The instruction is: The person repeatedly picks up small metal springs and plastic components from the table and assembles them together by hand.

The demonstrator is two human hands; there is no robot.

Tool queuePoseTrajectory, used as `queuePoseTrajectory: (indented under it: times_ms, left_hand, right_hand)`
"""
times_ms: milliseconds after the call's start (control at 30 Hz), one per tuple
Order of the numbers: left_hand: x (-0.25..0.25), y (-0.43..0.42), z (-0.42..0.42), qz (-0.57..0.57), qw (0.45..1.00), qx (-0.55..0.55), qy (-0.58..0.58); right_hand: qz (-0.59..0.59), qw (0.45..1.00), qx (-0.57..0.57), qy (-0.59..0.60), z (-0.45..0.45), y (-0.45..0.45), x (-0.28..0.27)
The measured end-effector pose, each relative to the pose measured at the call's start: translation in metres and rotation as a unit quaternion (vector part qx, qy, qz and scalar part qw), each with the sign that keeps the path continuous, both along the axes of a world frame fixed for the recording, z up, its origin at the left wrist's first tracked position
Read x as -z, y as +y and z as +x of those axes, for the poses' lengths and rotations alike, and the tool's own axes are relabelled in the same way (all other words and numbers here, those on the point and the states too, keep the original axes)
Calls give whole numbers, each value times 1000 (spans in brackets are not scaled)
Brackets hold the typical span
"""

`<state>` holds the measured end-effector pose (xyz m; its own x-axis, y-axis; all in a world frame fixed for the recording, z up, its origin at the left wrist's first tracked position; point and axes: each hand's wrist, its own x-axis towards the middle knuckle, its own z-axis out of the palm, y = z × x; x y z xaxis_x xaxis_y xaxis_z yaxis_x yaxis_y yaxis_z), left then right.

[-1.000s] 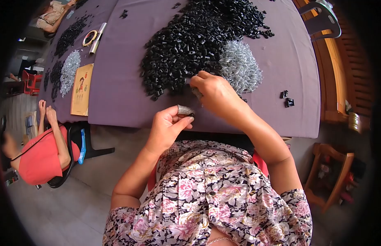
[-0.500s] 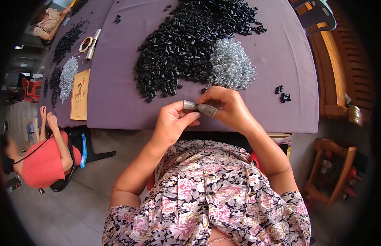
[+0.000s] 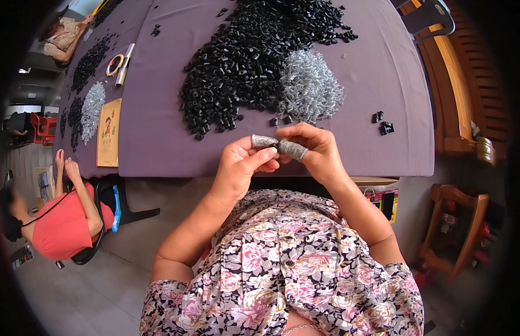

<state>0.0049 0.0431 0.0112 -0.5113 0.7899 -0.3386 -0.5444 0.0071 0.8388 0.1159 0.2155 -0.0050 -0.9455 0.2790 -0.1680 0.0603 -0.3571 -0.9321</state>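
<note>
My left hand (image 3: 240, 162) is closed in a pinch around a small black part (image 3: 276, 147), mostly hidden by the fingertips. My right hand (image 3: 316, 151) meets it there, fingers pressed together on what I cannot make out. Grey wraps cover one finger of the left hand and a digit of the right. Beyond the hands lies a large heap of small black parts (image 3: 232, 78), with a pile of clear, shiny small pieces (image 3: 310, 87) against its right side. A few loose black parts sit between the heap and my hands.
Left on the purple cloth (image 3: 153, 123) are a yellow booklet (image 3: 108, 133), a tape roll (image 3: 115, 65), and smaller black and clear piles. Black pieces (image 3: 387, 128) lie at right. A person in red (image 3: 66, 224) sits at left; another is at the far left. A wooden chair (image 3: 453, 229) stands at right.
My right hand has come from beside the piles to meet my left hand at the table's near edge. The view has shifted slightly.
</note>
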Motion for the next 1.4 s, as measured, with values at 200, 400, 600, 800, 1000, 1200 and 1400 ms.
queuePoseTrajectory:
  times_ms: [200, 400, 600, 800, 1000, 1200, 1400]
  left_hand:
    - [-1, -3, -1, -28, 997, 5, 70]
    - [-5, 2, 1, -46, 993, 24, 103]
    - [-3, 7, 2, -66, 987, 8, 147]
    - [-2, 6, 1, -93, 979, 28, 182]
    - [-3, 7, 4, -82, 980, 27, 180]
    - [-5, 8, 7, -87, 969, 34, 228]
    - [-10, 7, 9, -104, 928, 44, 356]
  right_hand:
    - [13, 999, -20, 22, -1, 13, -9]
    - [81, 997, -15, 8, 3, 10, -15]
    - [345, 937, 6, 44, 1, 3, -36]
    - [315, 949, -3, 29, 2, 2, -39]
    - [269, 963, 12, 2, 5, 1, -38]
    - [335, 942, 19, 4, 6, 1, -34]
    - [445, 895, -6, 21, 9, 1, -45]
